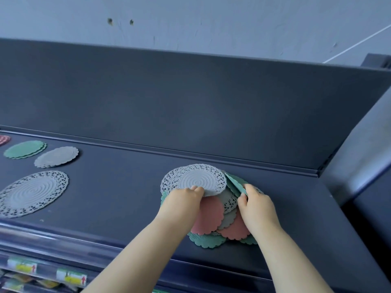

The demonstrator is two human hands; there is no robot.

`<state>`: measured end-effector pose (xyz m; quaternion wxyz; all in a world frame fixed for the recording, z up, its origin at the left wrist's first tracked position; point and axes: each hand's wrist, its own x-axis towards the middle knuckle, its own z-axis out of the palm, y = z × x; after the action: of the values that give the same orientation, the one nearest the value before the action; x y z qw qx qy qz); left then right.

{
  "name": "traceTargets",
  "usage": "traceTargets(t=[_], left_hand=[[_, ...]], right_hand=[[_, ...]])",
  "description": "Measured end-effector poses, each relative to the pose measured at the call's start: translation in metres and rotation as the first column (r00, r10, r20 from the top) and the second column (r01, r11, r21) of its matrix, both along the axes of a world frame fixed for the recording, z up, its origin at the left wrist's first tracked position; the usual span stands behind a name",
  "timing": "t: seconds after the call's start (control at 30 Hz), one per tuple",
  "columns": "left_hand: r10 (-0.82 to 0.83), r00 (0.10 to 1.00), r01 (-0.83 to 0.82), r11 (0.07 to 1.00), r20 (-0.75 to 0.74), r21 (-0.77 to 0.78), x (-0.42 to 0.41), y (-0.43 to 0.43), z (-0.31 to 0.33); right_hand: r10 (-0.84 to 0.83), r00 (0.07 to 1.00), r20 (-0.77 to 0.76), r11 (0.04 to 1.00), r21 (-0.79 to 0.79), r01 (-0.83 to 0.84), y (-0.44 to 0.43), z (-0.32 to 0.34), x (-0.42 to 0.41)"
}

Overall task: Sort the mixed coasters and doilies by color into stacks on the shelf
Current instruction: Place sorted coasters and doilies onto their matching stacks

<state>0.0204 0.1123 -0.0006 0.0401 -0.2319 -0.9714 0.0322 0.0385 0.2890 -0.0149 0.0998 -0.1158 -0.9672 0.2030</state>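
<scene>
Pinching grey doily point(200, 181) w/ your left hand point(182, 200); right hand point(257, 205) grips green coaster point(234, 183), both atop mixed pile point(211, 218).

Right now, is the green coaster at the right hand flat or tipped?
Tipped: right hand pinches the green coaster, tilted up off the pile.

- Sorted at your left: one pink group point(4, 139), one green stack point(25, 149), one grey group point(56, 156), one large doily point(33, 193).
- Your mixed pile point(206, 242): one. Two pink coasters point(208, 216) visible in it; other colours uncountable.
- Shelf-edge labels point(72, 277): two.
</scene>
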Motion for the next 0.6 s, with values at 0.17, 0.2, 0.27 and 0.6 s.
traceTargets(t=[0.17,0.2,0.27,0.6], left_hand=[[0.062,0.989,-0.021,0.956,-0.132,0.291,-0.006,-0.021,0.019],[0.060,0.967,0.027,0.942,-0.246,0.335,-0.007,-0.025,0.029],[0.076,0.913,0.100,0.911,-0.401,0.400,-0.007,-0.033,0.046],[0.061,0.802,0.222,0.894,-0.595,0.390,0.012,-0.083,0.059]], right_hand=[[0.038,0.999,-0.038,0.976,-0.214,-0.046,0.011,0.014,0.005],[0.025,0.996,-0.089,0.969,-0.244,-0.046,0.015,0.020,0.006],[-0.010,0.976,-0.219,0.965,-0.260,-0.048,0.018,0.033,0.005],[0.103,0.894,-0.437,0.929,-0.278,-0.243,-0.050,0.068,0.018]])
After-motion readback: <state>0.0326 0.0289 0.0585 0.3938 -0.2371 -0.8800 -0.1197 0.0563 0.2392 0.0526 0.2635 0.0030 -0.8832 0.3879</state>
